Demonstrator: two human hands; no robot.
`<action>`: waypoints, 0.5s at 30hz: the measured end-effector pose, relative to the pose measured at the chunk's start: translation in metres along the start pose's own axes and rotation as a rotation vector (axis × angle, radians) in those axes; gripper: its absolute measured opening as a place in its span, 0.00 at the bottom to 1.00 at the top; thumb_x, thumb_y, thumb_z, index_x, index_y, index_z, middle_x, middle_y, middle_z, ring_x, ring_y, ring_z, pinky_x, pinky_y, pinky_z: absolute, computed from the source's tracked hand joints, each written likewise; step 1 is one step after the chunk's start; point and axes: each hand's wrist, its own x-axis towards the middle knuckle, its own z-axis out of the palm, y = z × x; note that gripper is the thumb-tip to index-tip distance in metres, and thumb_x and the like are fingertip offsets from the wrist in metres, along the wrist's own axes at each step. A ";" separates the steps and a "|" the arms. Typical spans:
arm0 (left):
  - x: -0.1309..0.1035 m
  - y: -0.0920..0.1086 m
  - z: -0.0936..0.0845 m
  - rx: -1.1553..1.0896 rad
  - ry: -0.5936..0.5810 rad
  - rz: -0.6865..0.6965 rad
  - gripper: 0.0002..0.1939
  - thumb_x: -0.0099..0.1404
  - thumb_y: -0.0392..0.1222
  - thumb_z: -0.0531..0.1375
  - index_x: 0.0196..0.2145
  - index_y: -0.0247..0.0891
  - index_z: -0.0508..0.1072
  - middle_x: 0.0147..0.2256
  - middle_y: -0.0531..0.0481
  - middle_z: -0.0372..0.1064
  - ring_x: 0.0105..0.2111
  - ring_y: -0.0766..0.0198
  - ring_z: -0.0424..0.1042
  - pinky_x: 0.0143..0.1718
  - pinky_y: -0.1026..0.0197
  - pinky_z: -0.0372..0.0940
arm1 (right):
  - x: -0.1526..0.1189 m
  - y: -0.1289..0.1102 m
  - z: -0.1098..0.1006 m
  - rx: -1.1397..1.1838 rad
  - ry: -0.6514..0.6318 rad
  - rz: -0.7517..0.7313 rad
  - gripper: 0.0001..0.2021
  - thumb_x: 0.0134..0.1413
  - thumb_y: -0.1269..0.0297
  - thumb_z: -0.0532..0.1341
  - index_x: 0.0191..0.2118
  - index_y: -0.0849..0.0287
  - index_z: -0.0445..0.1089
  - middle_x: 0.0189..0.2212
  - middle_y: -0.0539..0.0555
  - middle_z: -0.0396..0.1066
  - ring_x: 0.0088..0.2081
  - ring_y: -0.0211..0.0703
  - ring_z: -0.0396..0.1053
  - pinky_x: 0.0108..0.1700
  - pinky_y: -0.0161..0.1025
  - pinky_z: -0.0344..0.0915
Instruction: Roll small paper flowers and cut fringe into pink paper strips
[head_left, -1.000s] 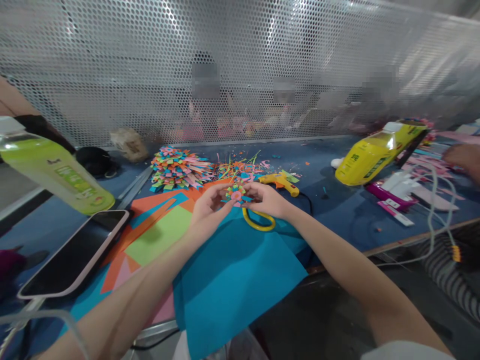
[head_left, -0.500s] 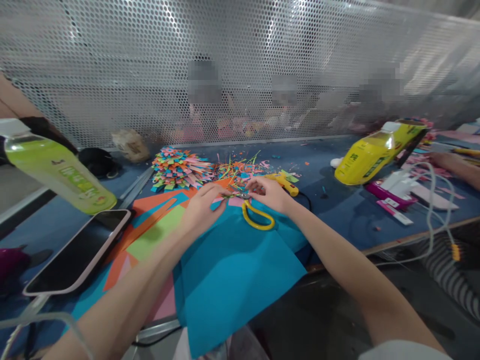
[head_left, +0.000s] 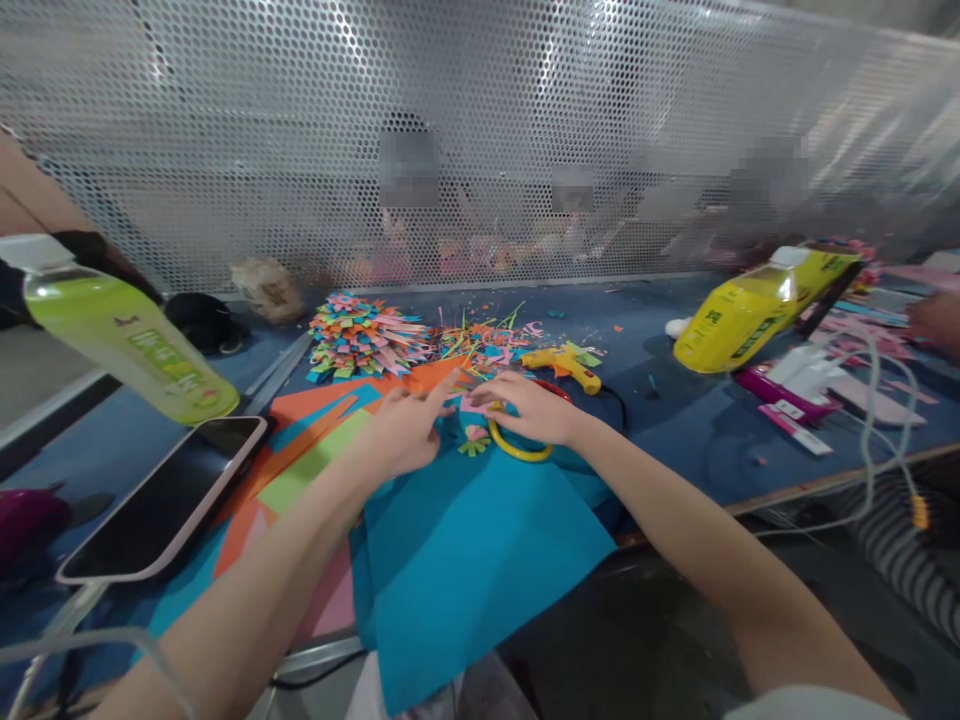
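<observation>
My left hand (head_left: 401, 430) is over the paper pile, index finger stretched forward, the other fingers curled, nothing visible in it. Close by, my right hand (head_left: 529, 402) lies palm down with bent fingers reaching over small pink paper bits; its fingertips are partly hidden. Under its palm are scissors with a yellow handle loop (head_left: 521, 452) and some red showing behind the hand; the blades are hidden. Between the hands, a small green fringed paper piece (head_left: 474, 442) with a pink part rests on a large blue paper sheet (head_left: 480, 560) that hangs over the table edge.
A cone of colourful paper strips (head_left: 364, 340) stands behind, beside loose shreds (head_left: 480, 343) and a yellow glue gun (head_left: 566, 364). A phone (head_left: 169, 500) and green drink bottle (head_left: 124, 335) are left; a yellow bottle (head_left: 739, 315) is right. Another person's hand (head_left: 936, 322) shows far right.
My left hand has drawn back from the small paper bits, extending its index finger. My right hand has lowered over the scissors. The green fringed piece now shows on the blue sheet.
</observation>
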 end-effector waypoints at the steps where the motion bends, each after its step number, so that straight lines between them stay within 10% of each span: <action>1: 0.000 0.000 0.001 0.033 -0.039 0.008 0.37 0.54 0.30 0.49 0.63 0.30 0.47 0.43 0.40 0.74 0.44 0.51 0.72 0.50 0.51 0.58 | 0.000 0.000 0.002 -0.020 -0.016 -0.007 0.14 0.58 0.70 0.55 0.49 0.59 0.66 0.46 0.58 0.69 0.49 0.46 0.62 0.52 0.47 0.61; 15: -0.023 0.006 -0.020 0.100 -0.189 -0.010 0.40 0.55 0.31 0.47 0.64 0.25 0.41 0.42 0.41 0.75 0.43 0.52 0.73 0.56 0.48 0.52 | -0.001 -0.012 0.003 -0.063 -0.096 -0.114 0.17 0.60 0.65 0.54 0.53 0.64 0.65 0.46 0.62 0.69 0.50 0.46 0.62 0.52 0.45 0.59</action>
